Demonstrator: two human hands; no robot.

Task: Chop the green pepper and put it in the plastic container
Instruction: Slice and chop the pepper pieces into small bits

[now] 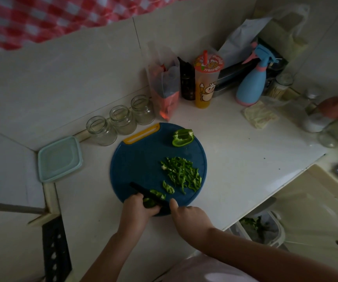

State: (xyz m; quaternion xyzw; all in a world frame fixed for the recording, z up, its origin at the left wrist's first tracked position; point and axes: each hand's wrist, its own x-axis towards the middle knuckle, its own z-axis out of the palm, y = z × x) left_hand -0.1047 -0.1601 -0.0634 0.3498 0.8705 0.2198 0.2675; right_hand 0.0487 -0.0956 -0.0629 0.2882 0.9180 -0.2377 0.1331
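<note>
While left hand (137, 208) curls round green pepper piece (154, 197) on blue cutting board (135, 159), right hand (188, 216) grips black knife (141, 191); chopped strips (181, 174) mid-board; lidded plastic container (59, 158) at left; cup (205, 84) print: Chinese characters, unreadable.

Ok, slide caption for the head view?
Left hand holds pepper piece; right hand slices it with knife on cutting board.

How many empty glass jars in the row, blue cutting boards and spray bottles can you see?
Empty clear glass jars lined up in a row: 3
Round blue plastic cutting board: 1
Blue and pink plastic spray bottle: 1
Total: 5
</note>
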